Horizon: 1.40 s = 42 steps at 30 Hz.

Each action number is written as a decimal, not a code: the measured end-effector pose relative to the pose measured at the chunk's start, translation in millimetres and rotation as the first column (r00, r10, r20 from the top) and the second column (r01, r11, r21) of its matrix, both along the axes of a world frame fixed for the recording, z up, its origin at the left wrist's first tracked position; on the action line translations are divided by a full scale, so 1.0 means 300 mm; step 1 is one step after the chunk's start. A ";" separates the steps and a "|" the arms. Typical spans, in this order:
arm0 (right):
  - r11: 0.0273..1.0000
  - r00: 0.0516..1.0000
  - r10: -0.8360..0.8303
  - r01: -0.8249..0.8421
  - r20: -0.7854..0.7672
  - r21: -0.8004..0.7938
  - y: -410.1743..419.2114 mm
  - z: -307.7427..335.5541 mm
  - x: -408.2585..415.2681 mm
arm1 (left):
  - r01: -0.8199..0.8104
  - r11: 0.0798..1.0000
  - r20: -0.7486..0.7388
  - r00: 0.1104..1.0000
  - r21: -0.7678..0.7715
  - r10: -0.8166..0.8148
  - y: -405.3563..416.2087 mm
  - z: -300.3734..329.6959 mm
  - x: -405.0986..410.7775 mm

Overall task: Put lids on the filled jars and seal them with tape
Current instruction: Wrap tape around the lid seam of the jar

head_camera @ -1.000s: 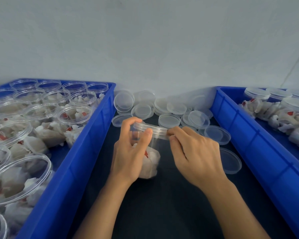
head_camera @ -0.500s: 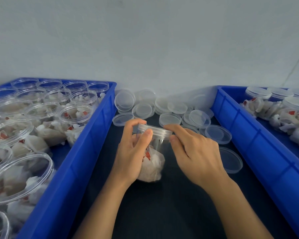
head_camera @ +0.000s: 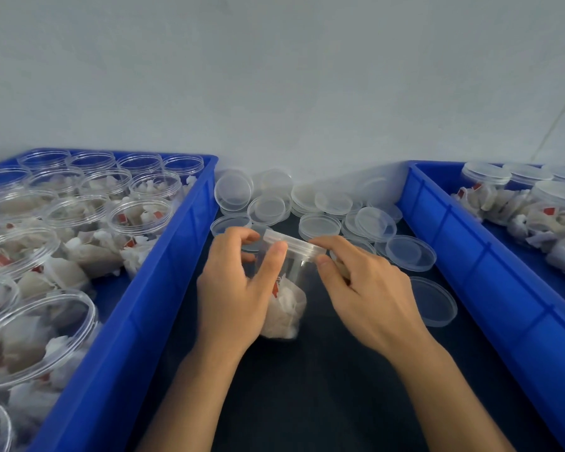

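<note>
The jar (head_camera: 284, 288) stood upright mid-desk between two blue bins, its axis vertical. The left hand (head_camera: 235, 288) gripped its wall; the right hand's (head_camera: 366, 295) fingers (head_camera: 323, 244) pinched the lid (head_camera: 291, 244) rim on top.

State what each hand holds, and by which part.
The left hand grips the jar by its side wall; the right hand pinches the rim of the lid on the jar.

A plain pale grey wall (head_camera: 274, 76) fills the upper half, evenly and softly lit; a thin seam (head_camera: 558, 122) runs slantwise near its right edge. Below it lies a dark table (head_camera: 323, 386), its surface matte.
</note>
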State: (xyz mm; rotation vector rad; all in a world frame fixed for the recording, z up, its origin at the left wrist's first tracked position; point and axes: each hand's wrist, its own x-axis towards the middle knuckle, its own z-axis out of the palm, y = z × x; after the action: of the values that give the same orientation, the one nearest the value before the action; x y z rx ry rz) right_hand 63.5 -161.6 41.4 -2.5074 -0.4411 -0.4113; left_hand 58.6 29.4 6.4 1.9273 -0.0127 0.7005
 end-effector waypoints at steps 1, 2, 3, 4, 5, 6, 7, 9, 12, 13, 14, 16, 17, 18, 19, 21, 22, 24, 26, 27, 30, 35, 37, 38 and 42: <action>1.000 1.000 -0.018 0.018 0.007 -0.007 0.007 0.002 -0.003 | -0.045 0.999 0.013 0.999 0.030 0.045 -0.012 0.009 -0.007; 0.999 0.999 -0.035 0.035 0.019 -0.011 0.015 0.003 -0.007 | -0.079 0.995 0.007 0.997 0.054 0.079 -0.029 0.017 -0.015; 0.999 0.998 -0.047 0.047 0.032 -0.012 0.022 0.003 -0.010 | -0.099 0.992 -0.013 0.995 0.072 0.100 -0.049 0.021 -0.022; 0.998 0.998 -0.056 0.056 0.044 -0.010 0.030 0.004 -0.013 | -0.100 0.992 -0.046 0.994 0.080 0.104 -0.069 0.022 -0.028; 0.998 0.997 -0.062 0.063 0.050 -0.011 0.035 0.005 -0.016 | -0.089 0.992 -0.084 0.992 0.084 0.096 -0.087 0.021 -0.031; 0.998 0.997 -0.061 0.062 0.050 -0.017 0.038 0.006 -0.018 | -0.081 0.992 -0.108 0.990 0.092 0.091 -0.099 0.018 -0.033; 0.998 0.998 -0.051 0.052 0.044 -0.025 0.042 0.006 -0.019 | -0.081 0.991 -0.114 0.989 0.103 0.092 -0.101 0.014 -0.032; 0.999 1.000 -0.017 0.017 0.006 -0.027 0.044 0.006 -0.020 | -0.089 0.990 -0.099 0.990 0.105 0.099 -0.096 0.008 -0.025; 0.999 0.995 0.048 -0.049 -0.088 -0.007 0.046 0.002 -0.014 | -0.095 0.994 -0.077 0.992 0.053 0.099 -0.067 -0.003 -0.010; 0.998 0.992 0.064 -0.065 -0.110 0.002 0.043 0.001 -0.011 | -0.084 0.996 -0.075 0.993 0.029 0.086 -0.057 -0.007 -0.007; 0.997 0.990 0.077 -0.076 -0.120 0.014 0.038 0.002 -0.007 | -0.065 0.998 -0.071 0.995 0.005 0.065 -0.048 -0.011 -0.004; 0.995 0.989 0.093 -0.089 -0.117 0.037 0.019 0.006 0.000 | -0.019 0.999 -0.058 0.998 -0.034 0.017 -0.035 -0.015 0.002; 0.994 0.989 0.101 -0.096 -0.110 0.048 0.007 0.007 0.004 | 0.001 0.999 -0.053 0.999 -0.043 -0.003 -0.029 -0.015 0.004; 0.993 0.989 0.107 -0.101 -0.106 0.060 -0.005 0.008 0.007 | 0.017 0.999 -0.054 0.998 -0.044 -0.019 -0.024 -0.016 0.007; 0.992 0.988 0.112 -0.104 -0.104 0.072 -0.017 0.009 0.011 | 0.031 0.999 -0.059 0.998 -0.042 -0.033 -0.020 -0.017 0.010; 0.990 0.988 0.118 -0.109 -0.099 0.089 -0.037 0.006 0.023 | 0.060 0.997 -0.069 0.996 -0.039 -0.062 -0.013 -0.021 0.019; 0.990 0.989 0.117 -0.109 -0.094 0.087 -0.044 0.003 0.028 | 0.074 0.996 -0.068 0.995 -0.040 -0.077 -0.009 -0.023 0.023; 0.992 0.991 0.109 -0.104 -0.081 0.068 -0.048 -0.002 0.038 | 0.100 0.994 -0.064 0.993 -0.051 -0.103 -0.004 -0.023 0.027; 0.994 0.992 0.101 -0.097 -0.075 0.055 -0.046 -0.008 0.045 | 0.116 0.990 -0.055 0.991 -0.077 -0.120 -0.003 -0.021 0.029; 0.994 0.992 0.100 -0.096 -0.076 0.054 -0.044 -0.011 0.047 | 0.122 0.988 -0.050 0.991 -0.093 -0.127 -0.004 -0.021 0.027; 0.994 0.992 0.101 -0.098 -0.075 0.045 -0.040 -0.016 0.049 | 0.135 0.980 -0.047 0.989 -0.146 -0.144 -0.010 -0.020 0.025; 0.996 0.994 0.091 -0.090 -0.067 0.018 -0.026 -0.012 0.044 | 0.159 0.961 -0.050 0.983 -0.224 -0.175 -0.010 -0.022 0.031; 0.997 0.995 0.078 -0.078 -0.065 -0.004 -0.016 -0.006 0.038 | 0.175 0.956 -0.053 0.980 -0.235 -0.192 -0.009 -0.021 0.030; 0.997 0.995 0.071 -0.072 -0.063 -0.017 -0.012 -0.003 0.034 | 0.174 0.956 -0.064 0.979 -0.237 -0.194 -0.009 -0.021 0.029; 0.999 0.998 0.046 -0.047 -0.052 -0.015 -0.003 0.009 0.014 | 0.156 0.969 -0.130 0.974 -0.193 -0.183 -0.005 -0.017 0.021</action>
State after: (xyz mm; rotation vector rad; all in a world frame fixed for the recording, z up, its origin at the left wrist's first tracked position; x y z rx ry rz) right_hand 67.6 -162.5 44.0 -2.5123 -0.4831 -0.3248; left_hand 65.0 27.8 1.4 1.7729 -0.0216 0.4285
